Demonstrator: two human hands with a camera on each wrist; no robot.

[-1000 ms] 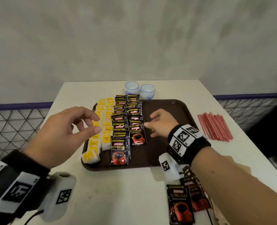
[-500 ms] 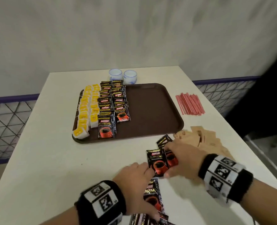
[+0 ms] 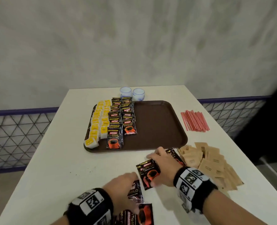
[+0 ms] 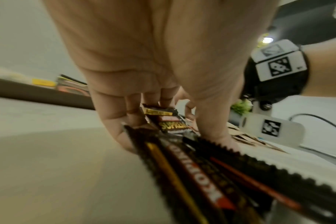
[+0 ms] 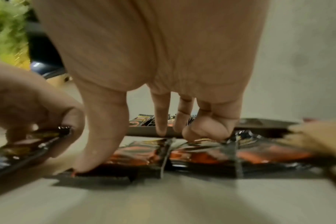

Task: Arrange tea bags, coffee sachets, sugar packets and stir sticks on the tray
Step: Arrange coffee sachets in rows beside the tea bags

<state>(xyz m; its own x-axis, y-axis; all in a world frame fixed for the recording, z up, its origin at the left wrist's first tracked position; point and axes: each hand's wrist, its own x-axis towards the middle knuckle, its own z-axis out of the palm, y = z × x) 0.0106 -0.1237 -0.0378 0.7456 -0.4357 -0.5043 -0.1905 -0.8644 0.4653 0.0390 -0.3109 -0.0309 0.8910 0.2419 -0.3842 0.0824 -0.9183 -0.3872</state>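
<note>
A brown tray (image 3: 159, 127) holds two columns of yellow tea bags (image 3: 98, 122) along its left side and two columns of black coffee sachets (image 3: 118, 125) beside them. Loose coffee sachets (image 3: 148, 172) lie on the table in front of the tray. My right hand (image 3: 162, 161) spans them, its thumb (image 5: 82, 165) on the near edge and its fingertips (image 5: 161, 130) on the far edge. Nearer to me, my left hand (image 3: 123, 184) pinches another coffee sachet (image 4: 201, 174) from a second small pile (image 3: 135, 190). Brown sugar packets (image 3: 210, 163) and red stir sticks (image 3: 194, 120) lie to the right of the tray.
Two small white cups (image 3: 125, 91) (image 3: 138, 94) stand behind the tray. The tray's right half is bare. The white table ends close behind the cups and just right of the sugar packets. A mesh fence runs along both sides below.
Both hands have left the tray and come back to the loose sachets near the table's front. In the last half second the right hand has closed over its pile and the left has taken hold of a sachet.
</note>
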